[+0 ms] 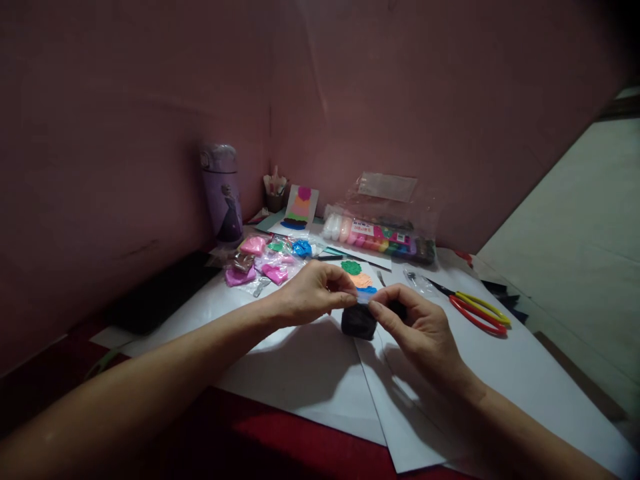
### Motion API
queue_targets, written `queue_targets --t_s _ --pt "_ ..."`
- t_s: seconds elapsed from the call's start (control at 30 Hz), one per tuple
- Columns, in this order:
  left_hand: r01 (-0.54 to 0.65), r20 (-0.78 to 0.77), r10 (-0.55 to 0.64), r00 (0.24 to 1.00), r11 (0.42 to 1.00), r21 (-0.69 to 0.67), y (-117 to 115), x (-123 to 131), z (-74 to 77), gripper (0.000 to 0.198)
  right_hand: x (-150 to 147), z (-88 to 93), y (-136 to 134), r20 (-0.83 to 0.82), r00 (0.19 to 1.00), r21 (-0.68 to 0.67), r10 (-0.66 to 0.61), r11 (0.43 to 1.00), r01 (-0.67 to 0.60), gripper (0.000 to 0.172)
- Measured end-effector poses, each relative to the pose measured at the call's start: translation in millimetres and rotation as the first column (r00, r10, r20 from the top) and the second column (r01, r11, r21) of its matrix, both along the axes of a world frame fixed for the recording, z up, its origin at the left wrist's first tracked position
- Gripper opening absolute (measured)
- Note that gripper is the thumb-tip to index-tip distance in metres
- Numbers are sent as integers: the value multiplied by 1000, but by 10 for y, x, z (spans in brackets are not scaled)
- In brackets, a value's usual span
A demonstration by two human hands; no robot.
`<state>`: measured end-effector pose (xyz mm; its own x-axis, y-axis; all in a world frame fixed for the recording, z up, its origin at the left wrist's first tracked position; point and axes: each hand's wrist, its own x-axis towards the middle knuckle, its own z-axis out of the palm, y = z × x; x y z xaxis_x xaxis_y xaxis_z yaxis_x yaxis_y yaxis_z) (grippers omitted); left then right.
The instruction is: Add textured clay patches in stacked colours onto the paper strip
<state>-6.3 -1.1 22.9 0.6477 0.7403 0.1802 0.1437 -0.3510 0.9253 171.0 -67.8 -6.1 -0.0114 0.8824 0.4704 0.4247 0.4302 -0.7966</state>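
Observation:
Between my two hands hangs a small clear bag of black modelling clay (359, 321). My left hand (320, 290) pinches the bag's top edge on one side, thumb against fingers. On the other side my right hand (417, 320) pinches the same edge. The bag is upright, just above the white paper (310, 373). Behind it lies a card with a green clay patch (351, 267), an orange patch (361, 280) and a blue patch (367, 291), partly hidden by my hands.
Scissors (480, 312) with red and yellow handles lie at right. Small clay bags (255, 260) are heaped at left, near a purple bottle (223, 193). A pack of coloured clay (380, 233), a painted-looking card (300, 208) and a tool cup (275, 199) stand by the wall.

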Motion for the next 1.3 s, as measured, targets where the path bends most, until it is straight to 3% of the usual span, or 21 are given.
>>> queue_targets --t_s 0.67,1.0,1.3 --pt "49 48 -50 998 999 24 -60 26 -20 4 51 -40 0 90 996 111 -10 994 0 9" --pt "101 72 -99 992 995 -19 -63 41 -36 12 50 -35 5 58 998 80 -3 997 -2 10" --pt "41 4 -41 999 998 48 -121 56 -1 3 22 -48 -8 108 994 82 35 996 -44 12"
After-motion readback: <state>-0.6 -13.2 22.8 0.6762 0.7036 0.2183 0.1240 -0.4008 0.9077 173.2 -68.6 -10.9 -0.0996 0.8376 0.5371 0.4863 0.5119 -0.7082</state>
